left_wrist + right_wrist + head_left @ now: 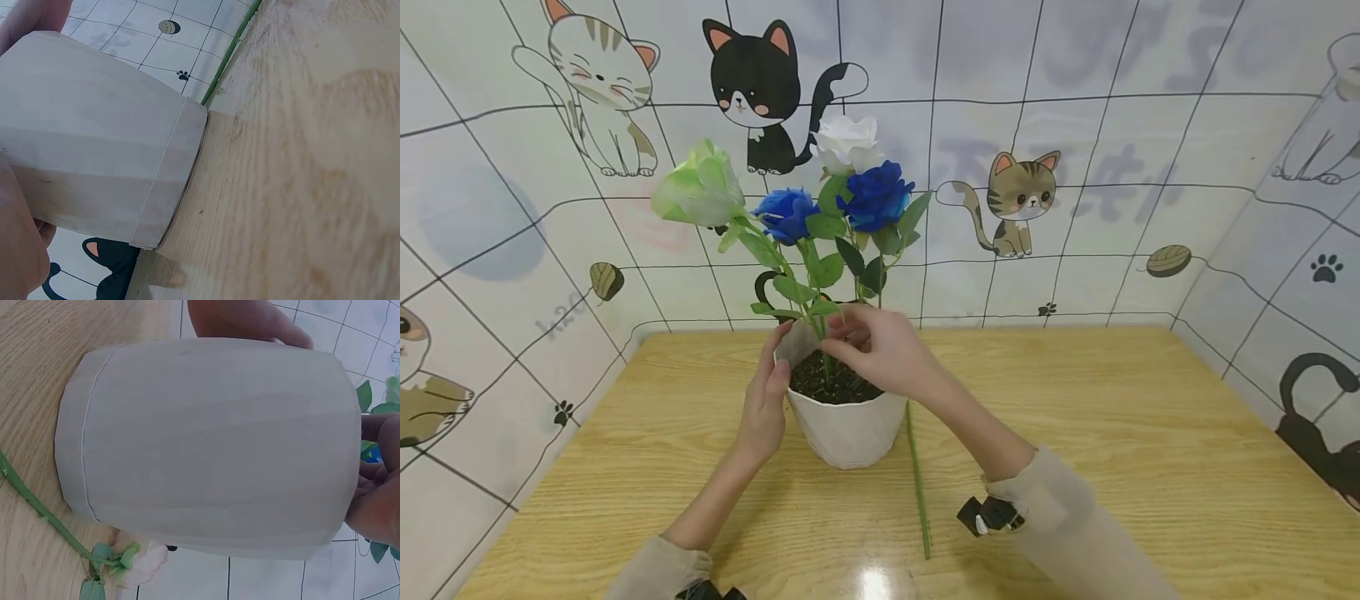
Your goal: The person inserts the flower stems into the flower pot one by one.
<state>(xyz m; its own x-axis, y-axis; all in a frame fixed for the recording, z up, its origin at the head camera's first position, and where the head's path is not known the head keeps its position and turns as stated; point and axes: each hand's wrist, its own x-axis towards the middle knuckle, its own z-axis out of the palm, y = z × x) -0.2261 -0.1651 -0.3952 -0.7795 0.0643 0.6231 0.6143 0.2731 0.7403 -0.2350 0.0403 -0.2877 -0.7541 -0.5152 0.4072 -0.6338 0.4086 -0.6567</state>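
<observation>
A white faceted flower pot (850, 429) filled with dark soil (842, 389) stands on the table. My left hand (763, 412) grips its left side, thumb at the rim and fingers along the outer wall. Over the soil, my right hand (891, 354) pinches a green stem (828, 368) low down. That stem rises to a pale green rose (700, 187) leaning left. Two blue roses, a left one (786, 215) and a right one (877, 197), and a white rose (847, 143) stand above the pot. Their lower stems are partly hidden by my right hand.
A loose rose stem (917, 483) lies on the wooden table (1075, 433) to the pot's right. The right wrist view shows its pale pink bloom (147, 564) beyond the pot. A cat-patterned wall covering (985, 292) borders the table's back and sides.
</observation>
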